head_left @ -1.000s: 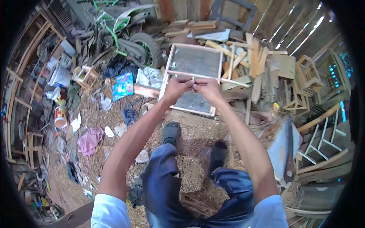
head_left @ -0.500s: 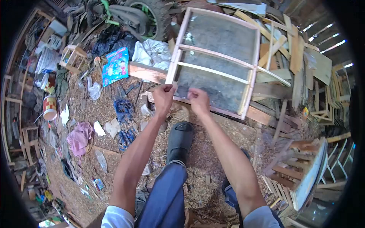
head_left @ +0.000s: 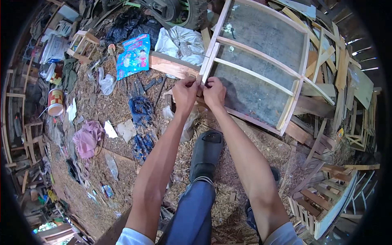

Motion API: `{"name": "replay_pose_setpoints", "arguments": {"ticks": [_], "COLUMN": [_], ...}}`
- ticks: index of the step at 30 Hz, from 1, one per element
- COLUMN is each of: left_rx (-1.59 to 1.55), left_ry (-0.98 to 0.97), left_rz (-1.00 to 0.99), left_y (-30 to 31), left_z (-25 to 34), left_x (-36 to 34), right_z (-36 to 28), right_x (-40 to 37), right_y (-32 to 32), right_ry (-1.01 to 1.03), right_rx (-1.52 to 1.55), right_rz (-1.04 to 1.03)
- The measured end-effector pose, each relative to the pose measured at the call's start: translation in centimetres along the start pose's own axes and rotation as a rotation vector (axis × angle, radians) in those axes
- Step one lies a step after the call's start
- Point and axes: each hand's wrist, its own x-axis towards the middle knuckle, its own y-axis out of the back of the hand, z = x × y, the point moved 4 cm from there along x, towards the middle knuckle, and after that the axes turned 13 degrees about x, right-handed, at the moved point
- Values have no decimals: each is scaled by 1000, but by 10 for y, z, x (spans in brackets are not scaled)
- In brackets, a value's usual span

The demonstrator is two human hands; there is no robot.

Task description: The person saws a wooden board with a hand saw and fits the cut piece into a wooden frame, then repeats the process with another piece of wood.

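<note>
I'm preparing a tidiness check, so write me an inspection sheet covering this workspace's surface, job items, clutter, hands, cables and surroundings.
Surface: brown ground strewn with wood shavings.
Job's things: large rectangular pale-wood frame with crossbars over a grey panel.
Clutter: blue printed plastic packet, crumpled pink cloth, clear plastic bottle, white sack-like bundle.
Hands: left hand and right hand at either side of the frame's left rail, near its lower-left corner; exact grip unclear.
Cables: nothing seen.
Surroundings: black knobbly tyre at the top edge; heaped pale scrap boards right of the frame.
</note>
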Motion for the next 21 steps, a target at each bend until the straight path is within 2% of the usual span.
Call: {"name": "replay_pose_setpoints", "arguments": {"ticks": [5,10,14,16,19,21], "left_rx": [-45,93,159,300,217,241], "left_ry": [-31,-112,-101,-259,-167,-210], "left_rz": [30,-7,3,33,35,14], "left_y": [0,3,2,2,0,-2], "left_z": [-6,-2,0,7,9,7], "left_x": [0,0,1,2,-1,2], "right_z": [1,2,-1,-3,-4,-6], "right_x": [-1,-4,-4,-4,5,15], "right_y": [1,0,5,8,7,7], "right_ry": [-1,-29,13,23,-7,-108], "right_rx": [-48,-25,-35,-56,4,-69], "right_rz": [35,42,16,-2,-2,79]}}
